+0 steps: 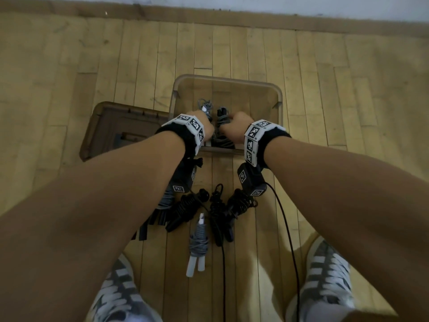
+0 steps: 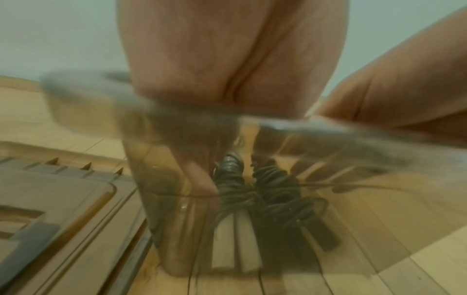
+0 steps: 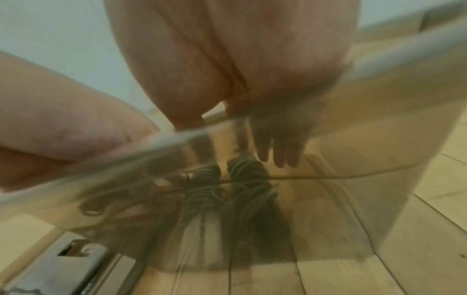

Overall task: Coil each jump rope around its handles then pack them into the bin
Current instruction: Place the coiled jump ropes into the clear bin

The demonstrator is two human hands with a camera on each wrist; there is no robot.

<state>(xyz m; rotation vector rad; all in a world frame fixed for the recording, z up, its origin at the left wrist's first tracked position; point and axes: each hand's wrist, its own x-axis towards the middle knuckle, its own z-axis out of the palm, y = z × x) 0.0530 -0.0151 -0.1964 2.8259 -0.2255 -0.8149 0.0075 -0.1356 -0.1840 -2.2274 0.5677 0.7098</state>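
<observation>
Both hands reach into the clear plastic bin (image 1: 227,80) on the wood floor. My left hand (image 1: 197,117) hangs beside a grey rope coiled on white handles (image 1: 205,108). Seen blurred through the bin wall, its fingers (image 2: 194,165) point down and touch that coil (image 2: 228,169). My right hand (image 1: 235,126) is over a dark rope coiled on black handles (image 1: 221,119). Its fingers (image 3: 278,148) hang straight just above and beside that coil (image 3: 247,177). Both bundles lie side by side on the bin's bottom.
Several coiled ropes lie on the floor in front of the bin: one grey with white handles (image 1: 197,247), black ones (image 1: 185,210) (image 1: 241,203). The bin's brown lid (image 1: 120,129) lies to its left. My shoes (image 1: 327,275) and wrist cables (image 1: 287,228) are near.
</observation>
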